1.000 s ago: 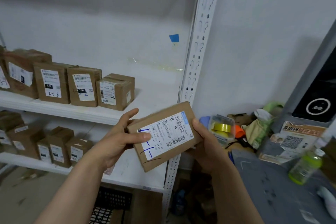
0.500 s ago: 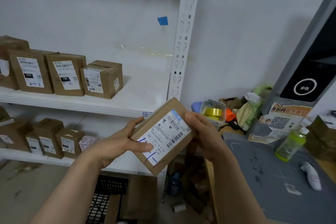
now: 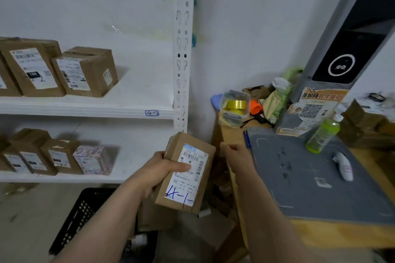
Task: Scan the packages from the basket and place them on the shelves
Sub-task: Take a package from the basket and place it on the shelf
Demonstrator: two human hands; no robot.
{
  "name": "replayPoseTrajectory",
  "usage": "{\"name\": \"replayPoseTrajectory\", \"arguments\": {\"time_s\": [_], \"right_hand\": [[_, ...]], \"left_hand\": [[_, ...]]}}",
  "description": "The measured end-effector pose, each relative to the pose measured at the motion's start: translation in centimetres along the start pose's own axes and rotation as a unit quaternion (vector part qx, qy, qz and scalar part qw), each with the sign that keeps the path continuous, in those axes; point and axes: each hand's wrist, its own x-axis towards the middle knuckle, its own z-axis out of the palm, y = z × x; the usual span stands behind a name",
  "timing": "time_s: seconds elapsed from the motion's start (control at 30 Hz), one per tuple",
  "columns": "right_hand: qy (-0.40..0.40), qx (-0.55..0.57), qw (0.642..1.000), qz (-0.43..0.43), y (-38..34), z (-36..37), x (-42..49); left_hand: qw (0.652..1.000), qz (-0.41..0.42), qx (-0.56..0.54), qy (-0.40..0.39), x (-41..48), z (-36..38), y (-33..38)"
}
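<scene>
Package (image 3: 188,173): brown carton, white label inked "4-1-" in blue, upright before the lower shelf (image 3: 136,156) and above the black basket (image 3: 85,215). Left hand (image 3: 158,173) grips its left side, thumb across the label. Right hand (image 3: 237,156) is just right of it, not touching, fingers curled on nothing, beside the counter (image 3: 320,232) bearing a green bottle (image 3: 322,134).

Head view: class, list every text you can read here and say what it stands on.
"4-1-": blue handwriting on the label of the package in the left hand.
"4-2": tag on the upper shelf edge.
"15H": label of a box on that shelf.
Fine print on labels and the poster: too blurred to read.
</scene>
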Motion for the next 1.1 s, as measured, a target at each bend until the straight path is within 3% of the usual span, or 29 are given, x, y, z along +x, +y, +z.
{"name": "replayPoseTrajectory", "arguments": {"time_s": [0.2,0.47,0.57,0.63,0.7,0.8,0.93,1.0,1.1], "right_hand": [[0.111,-0.163,0.974,0.115,8.3,-1.4,2.3],[0.098,-0.180,0.958,0.199,14.0,-2.7,4.5],[0.102,-0.131,0.961,0.223,16.0,-2.8,4.7],[0.062,-0.162,0.958,0.228,16.8,-2.8,4.9],[-0.030,-0.199,0.956,0.214,16.3,-2.9,5.2],[-0.142,-0.148,0.957,0.205,13.7,-2.9,4.3],[-0.268,-0.100,0.956,0.073,8.9,-3.5,2.0],[-0.299,-0.125,0.946,-0.011,6.8,-3.8,0.8],[-0.272,-0.188,0.938,-0.100,4.9,-4.0,-0.2]], "left_hand": [[0.996,-0.080,0.007,-0.026,3.4,2.6,-4.0],[0.992,-0.113,0.006,-0.056,5.8,3.8,-5.0],[0.991,-0.117,0.015,-0.061,5.6,3.7,-5.0],[0.991,-0.120,0.021,-0.059,5.3,3.4,-4.9],[0.991,-0.119,0.032,-0.054,4.9,2.8,-4.6],[0.991,-0.126,0.039,-0.012,4.8,1.5,-4.2],[0.989,-0.132,0.041,0.045,5.1,-0.2,-3.9],[0.988,-0.134,0.042,0.067,5.1,-0.7,-3.9],[0.988,-0.130,0.045,0.072,4.7,-0.9,-3.9]]}}
